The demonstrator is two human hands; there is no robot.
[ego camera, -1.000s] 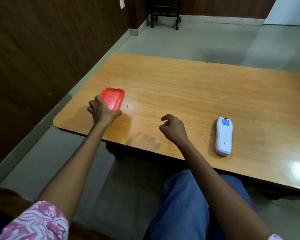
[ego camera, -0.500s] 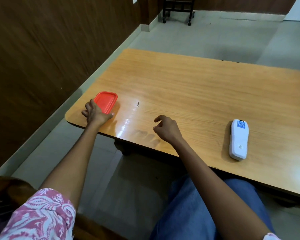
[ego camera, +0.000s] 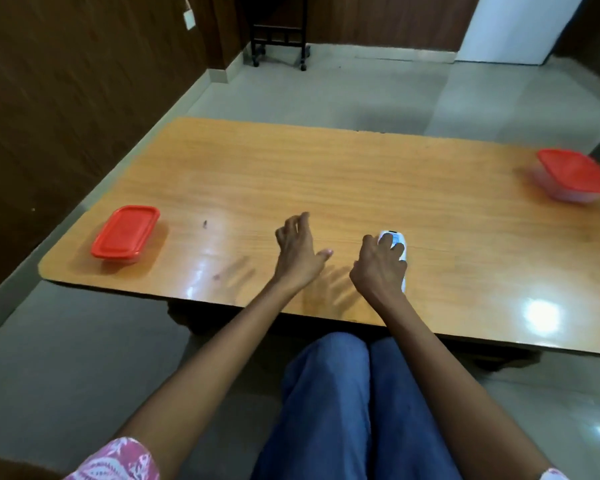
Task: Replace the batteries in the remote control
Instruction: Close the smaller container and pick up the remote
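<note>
The wooden table (ego camera: 326,174) is seen wider now; a second red-lidded container (ego camera: 574,174) is brought into view, far right of the grip. The first red-lidded container (ego camera: 125,232) has been released and is left well to the left. The left hand (ego camera: 297,252) is held loose and empty beside the right hand (ego camera: 378,266), which has been moved onto the remote control (ego camera: 395,239), now clasped under curled fingers on the table.

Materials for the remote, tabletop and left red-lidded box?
Remote: white plastic, smooth moulded shell, likely.
Tabletop: wood grain under glossy coat, bright reflections; veneer or laminate, can't tell.
Left box: red plastic lid, slight sheen; base looks translucent plastic.
</note>
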